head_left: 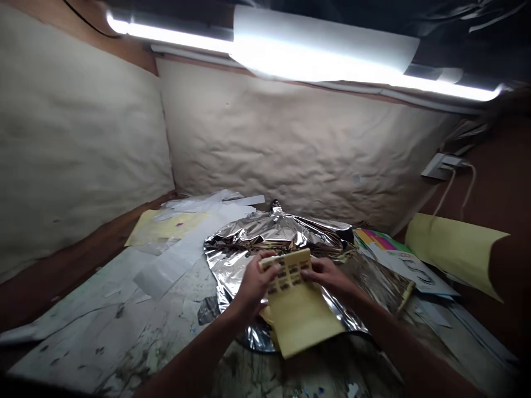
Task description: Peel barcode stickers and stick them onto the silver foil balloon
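Head view — printed yellow paper (307,318) in both hands (254,281); foil (234,271) beneath; white sheets (168,272) alongside

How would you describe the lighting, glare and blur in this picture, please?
Head view: the tube light is blown out to white; head view: sharp glare streaks the silver foil; head view: small print on the yellow sheet, held by the left hand and right hand, is too blurred to read; head view: the lower corners are dark.
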Action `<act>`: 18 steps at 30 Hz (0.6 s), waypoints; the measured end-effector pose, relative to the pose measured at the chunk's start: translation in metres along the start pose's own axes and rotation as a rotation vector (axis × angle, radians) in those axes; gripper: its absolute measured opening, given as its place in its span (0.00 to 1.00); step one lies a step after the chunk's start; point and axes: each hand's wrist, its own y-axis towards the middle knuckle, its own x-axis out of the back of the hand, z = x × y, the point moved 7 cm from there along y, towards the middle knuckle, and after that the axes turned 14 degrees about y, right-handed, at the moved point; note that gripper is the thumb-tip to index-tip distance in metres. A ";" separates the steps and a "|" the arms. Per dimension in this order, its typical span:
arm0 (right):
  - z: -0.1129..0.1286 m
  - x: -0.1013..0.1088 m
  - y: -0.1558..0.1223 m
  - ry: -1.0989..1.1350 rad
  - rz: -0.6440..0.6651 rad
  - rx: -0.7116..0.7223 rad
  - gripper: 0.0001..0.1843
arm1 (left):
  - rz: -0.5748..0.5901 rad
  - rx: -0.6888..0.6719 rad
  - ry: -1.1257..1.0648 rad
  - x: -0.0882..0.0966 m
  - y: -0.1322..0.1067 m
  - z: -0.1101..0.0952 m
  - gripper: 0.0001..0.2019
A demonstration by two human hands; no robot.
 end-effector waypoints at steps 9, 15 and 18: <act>-0.009 0.052 -0.045 -0.005 -0.492 0.292 0.31 | -0.371 -0.090 0.204 0.102 0.037 -0.101 0.27; -0.012 0.083 -0.050 0.003 -0.635 0.307 0.30 | -0.485 -0.025 0.465 0.144 0.049 -0.116 0.40; -0.013 0.096 -0.052 0.006 -0.680 0.321 0.27 | -0.427 -0.048 0.685 0.127 0.063 -0.099 0.43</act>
